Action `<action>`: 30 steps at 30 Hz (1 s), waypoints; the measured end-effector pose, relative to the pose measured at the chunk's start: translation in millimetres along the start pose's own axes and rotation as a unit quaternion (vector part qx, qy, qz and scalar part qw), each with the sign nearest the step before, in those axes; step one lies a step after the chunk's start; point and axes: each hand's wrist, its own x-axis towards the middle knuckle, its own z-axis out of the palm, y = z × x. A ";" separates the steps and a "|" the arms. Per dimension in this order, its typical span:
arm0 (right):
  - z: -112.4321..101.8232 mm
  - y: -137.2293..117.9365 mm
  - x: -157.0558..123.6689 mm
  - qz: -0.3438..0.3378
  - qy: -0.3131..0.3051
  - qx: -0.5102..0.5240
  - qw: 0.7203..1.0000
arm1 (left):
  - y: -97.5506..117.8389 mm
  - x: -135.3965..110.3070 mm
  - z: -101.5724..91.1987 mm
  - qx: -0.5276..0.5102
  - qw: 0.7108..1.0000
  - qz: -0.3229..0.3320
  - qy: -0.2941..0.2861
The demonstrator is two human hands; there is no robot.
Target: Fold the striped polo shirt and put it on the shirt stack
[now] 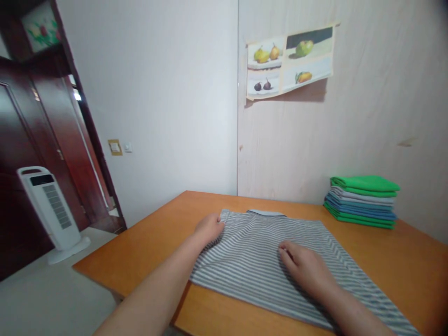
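Observation:
A grey-and-white striped shirt (252, 261) lies spread out on the table, its pale collar (266, 213) toward the wall. Its left edge is gripped by my left hand (210, 228), whose fingers are closed on the cloth; shallow creases run across the fabric beside it. My right hand (304, 263) is over the middle right of the shirt with its fingers curled in and pressed together. The cloth around that hand lies flat, and no fold shows between its fingers. Whether the right hand touches the shirt is hard to see.
An orange-brown wooden table (157, 233) stands against the wall. Near its back right corner is a stack of folded green, grey and blue clothes (362, 203). A white tower fan (52, 210) stands on the floor at left, before a dark red door (21, 140).

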 end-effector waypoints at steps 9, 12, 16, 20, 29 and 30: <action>10.1 9.0 -11.8 -0.064 -0.030 -0.003 0.998 | -11.3 42.4 22.6 0.092 0.992 -0.084 0.020; 11.1 8.8 -12.2 -0.077 -0.037 -0.007 0.996 | -27.3 52.8 10.5 0.122 0.982 -0.139 0.047; 15.3 8.5 -13.2 -0.084 -0.037 -0.013 0.996 | -44.5 57.9 -3.0 0.152 0.970 -0.173 0.080; 18.7 9.6 -13.1 -0.089 -0.026 -0.014 0.996 | -40.4 60.5 3.6 0.170 0.979 -0.080 0.076; 16.3 9.6 -14.6 -0.096 -0.027 -0.032 0.995 | -43.4 70.8 9.9 0.160 0.987 -0.011 0.013; 15.8 9.5 -14.6 -0.096 -0.030 -0.034 0.994 | -45.3 70.3 7.4 0.152 0.988 -0.018 0.018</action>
